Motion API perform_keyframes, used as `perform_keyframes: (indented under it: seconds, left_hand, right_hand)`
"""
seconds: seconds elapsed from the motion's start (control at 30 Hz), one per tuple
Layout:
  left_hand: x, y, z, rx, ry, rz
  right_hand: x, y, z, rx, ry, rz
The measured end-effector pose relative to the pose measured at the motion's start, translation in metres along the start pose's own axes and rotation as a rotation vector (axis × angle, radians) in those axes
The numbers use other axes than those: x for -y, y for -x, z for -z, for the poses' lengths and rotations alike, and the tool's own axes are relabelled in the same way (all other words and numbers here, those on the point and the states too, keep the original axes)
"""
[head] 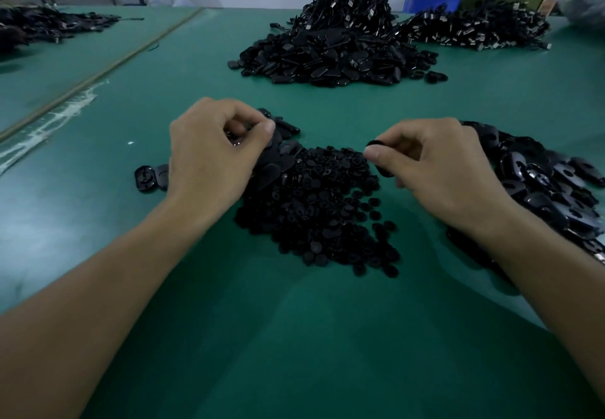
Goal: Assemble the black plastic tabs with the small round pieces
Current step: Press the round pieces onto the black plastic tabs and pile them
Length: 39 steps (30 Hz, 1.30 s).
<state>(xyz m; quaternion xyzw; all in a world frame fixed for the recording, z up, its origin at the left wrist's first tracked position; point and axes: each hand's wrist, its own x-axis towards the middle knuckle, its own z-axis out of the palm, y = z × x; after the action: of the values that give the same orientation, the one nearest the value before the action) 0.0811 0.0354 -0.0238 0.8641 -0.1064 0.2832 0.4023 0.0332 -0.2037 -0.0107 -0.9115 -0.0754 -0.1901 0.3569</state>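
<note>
The left hand curls round several black tabs; the right hand pinches one black piece between thumb and forefinger (tab or round piece, unclear). The pile of round pieces lies between and below both sets of fingers. Best to align squarely before pressing together.

Not any text, label, brand or number can be read. One flat black plastic tab in the far heap carries a pale mark, too blurred to read.
</note>
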Motion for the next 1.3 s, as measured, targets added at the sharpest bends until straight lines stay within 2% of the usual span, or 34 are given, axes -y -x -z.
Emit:
perform_keyframes:
  seconds: [0.07, 0.13, 0.23, 0.3, 0.47, 0.53, 0.67, 0.8, 1.0, 1.3]
  left_hand:
    - [-0.015, 0.006, -0.003, 0.028, 0.098, -0.05]
    - [-0.029, 0.014, -0.007, 0.134, 0.221, -0.026]
    - [-0.039, 0.022, -0.011, 0.318, 0.392, 0.059]
    - [-0.042, 0.023, -0.012, 0.361, 0.478, 0.093]
    - [-0.043, 0.021, -0.009, 0.457, 0.791, 0.258]
    - [-0.041, 0.02, -0.01, 0.454, 0.844, 0.306]
    - [-0.036, 0.016, -0.01, 0.406, 0.798, 0.371]
    - [-0.033, 0.014, -0.008, 0.392, 0.724, 0.316]
    - [-0.036, 0.018, -0.007, 0.383, 0.653, 0.205]
    - [-0.037, 0.02, -0.009, 0.388, 0.754, 0.229]
  right_hand:
    - [0.006, 0.003, -0.006, 0.016, -0.142, 0.033]
    - [0.013, 0.006, -0.012, 0.016, -0.222, 0.096]
    - [0.022, 0.009, -0.017, -0.015, -0.227, 0.202]
    - [0.025, 0.011, -0.019, -0.053, -0.181, 0.23]
    - [0.024, 0.011, -0.019, -0.156, -0.183, 0.178]
    - [0.021, 0.009, -0.019, -0.13, -0.212, 0.119]
    - [0.016, 0.006, -0.019, 0.012, -0.415, 0.013]
    - [0.014, 0.003, -0.017, 0.043, -0.565, -0.047]
    - [0.015, 0.003, -0.015, 0.069, -0.676, -0.125]
    - [0.016, 0.003, -0.018, 0.071, -0.735, -0.142]
